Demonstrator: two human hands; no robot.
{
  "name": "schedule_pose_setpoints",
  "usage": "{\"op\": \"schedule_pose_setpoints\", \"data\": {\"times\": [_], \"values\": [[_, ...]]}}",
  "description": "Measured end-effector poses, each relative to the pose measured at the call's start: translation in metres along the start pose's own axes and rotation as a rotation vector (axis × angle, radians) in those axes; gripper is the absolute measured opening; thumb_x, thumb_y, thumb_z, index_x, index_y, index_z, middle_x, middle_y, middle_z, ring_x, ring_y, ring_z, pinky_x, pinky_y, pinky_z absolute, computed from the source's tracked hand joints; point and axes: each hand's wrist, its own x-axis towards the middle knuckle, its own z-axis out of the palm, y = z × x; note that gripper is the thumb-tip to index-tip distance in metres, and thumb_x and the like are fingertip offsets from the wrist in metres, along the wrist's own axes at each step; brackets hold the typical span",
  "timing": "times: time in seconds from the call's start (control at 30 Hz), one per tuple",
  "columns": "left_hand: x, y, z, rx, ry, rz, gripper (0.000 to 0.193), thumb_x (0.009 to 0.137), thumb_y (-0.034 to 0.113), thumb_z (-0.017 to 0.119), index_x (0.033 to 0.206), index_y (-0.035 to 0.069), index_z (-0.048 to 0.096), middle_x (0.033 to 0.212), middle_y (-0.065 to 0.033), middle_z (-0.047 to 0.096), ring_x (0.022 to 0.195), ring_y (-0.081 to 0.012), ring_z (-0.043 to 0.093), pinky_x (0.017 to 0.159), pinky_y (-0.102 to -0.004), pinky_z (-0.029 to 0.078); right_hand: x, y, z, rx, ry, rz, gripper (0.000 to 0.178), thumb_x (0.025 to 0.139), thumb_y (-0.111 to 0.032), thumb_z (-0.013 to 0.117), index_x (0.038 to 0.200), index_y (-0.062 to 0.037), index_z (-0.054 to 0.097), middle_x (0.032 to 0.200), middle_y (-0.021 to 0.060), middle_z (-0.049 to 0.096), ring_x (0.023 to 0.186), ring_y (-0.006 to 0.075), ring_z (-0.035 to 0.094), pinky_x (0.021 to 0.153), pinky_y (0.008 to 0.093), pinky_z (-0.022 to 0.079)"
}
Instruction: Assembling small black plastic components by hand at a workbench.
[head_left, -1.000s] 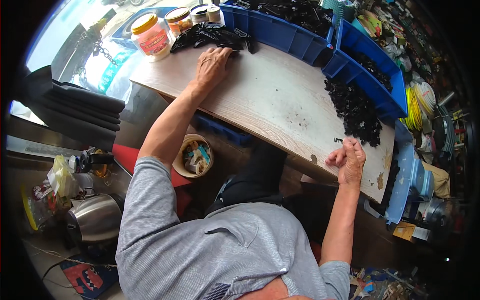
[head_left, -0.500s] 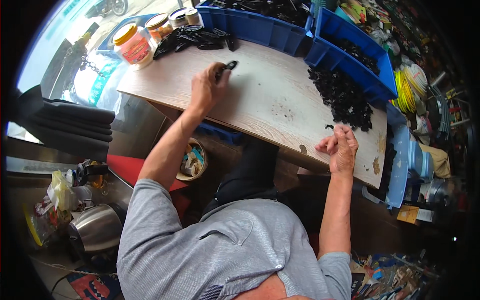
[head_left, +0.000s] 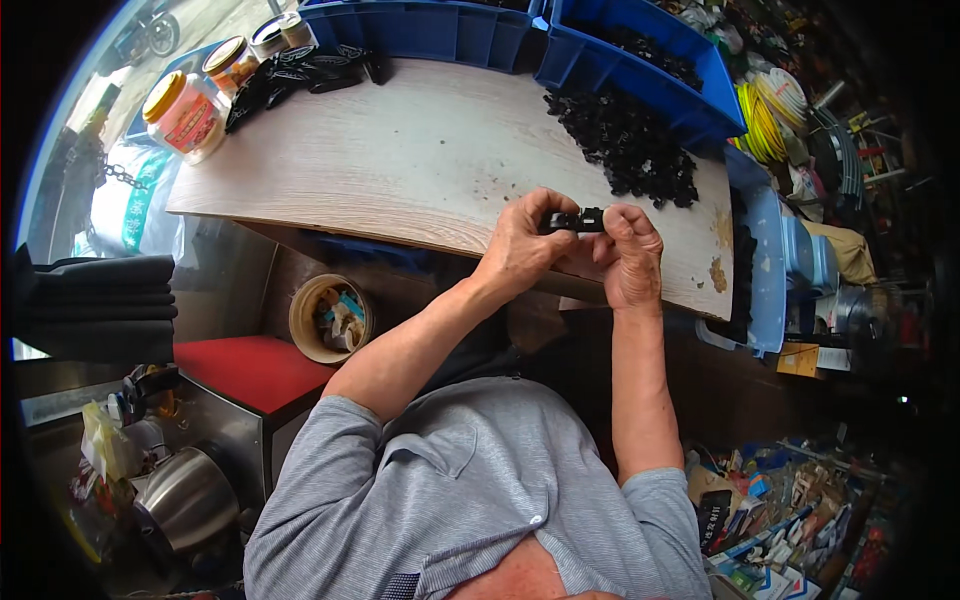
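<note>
We're mid-assembly: left hand (head_left: 522, 245) and right hand (head_left: 630, 250) both pinch one small black part (head_left: 577, 220) between them, above the tabletop (head_left: 400, 150) edge. Next probably needs squeezing it together squarely; the loose pile (head_left: 625, 145) lies beyond our right hand.

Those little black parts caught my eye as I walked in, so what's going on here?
A person in a grey shirt sits at a pale wooden table. The left hand and right hand together pinch a small black part over the table's near edge. A heap of black pieces lies to the right, by blue bins. Yellow-lidded jars stand far left.
</note>
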Motion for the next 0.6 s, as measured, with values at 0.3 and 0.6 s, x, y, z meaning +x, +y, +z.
{"op": "schedule_pose_setpoints", "data": {"times": [0.3, 0.6], "values": [[-0.003, 0.017, 0.008, -0.027, -0.053, -0.065, 0.024, 0.087, 0.003, 0.068, 0.109, -0.002, 0.061, 0.085, -0.0038, 0.066, 0.072, -0.0085, 0.063, 0.062, -0.0249, 0.055, 0.0, 0.001, -0.004, 0.004, -0.005, 0.005, 0.012, 0.087, -0.014, 0.076, 0.095, -0.008, 0.069, 0.078, -0.0024, 0.065, 0.058, 0.0057, 0.054, 0.056, 0.0187, 0.042], [-0.002, 0.019, 0.007, -0.046, -0.028, -0.067, 0.022, 0.089, 0.014, 0.069, 0.103, -0.002, 0.064, 0.082, -0.0041, 0.066, 0.07, -0.008, 0.063, 0.061, -0.0231, 0.054, -0.001, -0.003, 0.002, 0.007, -0.004, 0.068, 0.012, 0.088, -0.012, 0.074, 0.097, -0.0066, 0.067, 0.078, 0.0001, 0.067, 0.062, 0.0101, 0.063, 0.06, 0.0235, 0.054]]}}
